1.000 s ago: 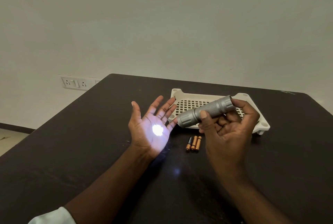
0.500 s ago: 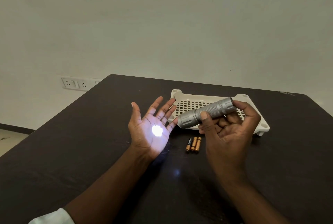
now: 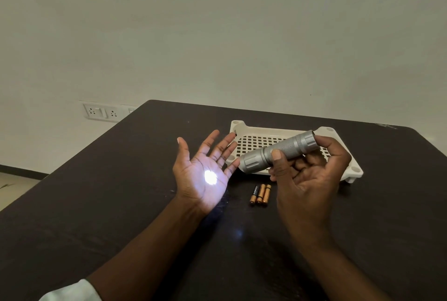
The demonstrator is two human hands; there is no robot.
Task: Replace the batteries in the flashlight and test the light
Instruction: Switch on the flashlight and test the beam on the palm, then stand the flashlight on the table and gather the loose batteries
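My right hand [image 3: 307, 175] grips a silver flashlight [image 3: 278, 152], its head aimed left and slightly down. The flashlight is lit: a bright white spot falls on the palm of my left hand [image 3: 200, 172], which is held open, palm up, fingers spread, just left of the flashlight's head. Three small copper-and-black batteries [image 3: 260, 194] lie side by side on the dark table [image 3: 121, 192], between my two hands and a little nearer to me.
A cream perforated plastic tray [image 3: 254, 136] sits on the table behind the flashlight, partly hidden by my right hand. A wall socket panel [image 3: 101, 112] is on the wall at the left. The table's far edge meets the pale wall.
Almost nothing has moved. Both hands hold the same pose and the light spot stays on my left palm.
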